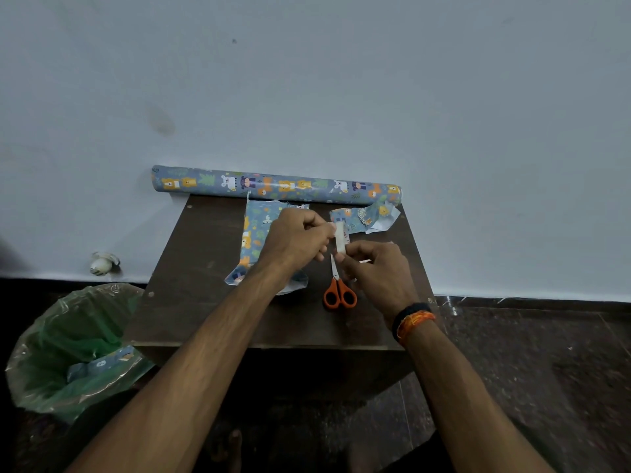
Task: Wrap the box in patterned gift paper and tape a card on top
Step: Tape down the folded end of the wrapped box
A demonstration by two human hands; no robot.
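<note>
Both hands meet above the middle of the dark wooden table [211, 302]. My left hand [295, 242] pinches the top end of a small white strip [341, 238], which could be tape or a card. My right hand [377, 273] pinches its lower end. Under my left hand lies a piece of blue animal-print gift paper [254, 240]. I cannot tell whether the box is beneath that paper. A roll of the same paper [276, 185] lies along the table's back edge against the wall.
Orange-handled scissors [339, 293] lie on the table just below my hands. A torn scrap of gift paper [372, 216] sits at the back right. A green bin with a plastic liner [68, 349] stands on the floor to the left, with paper scraps inside.
</note>
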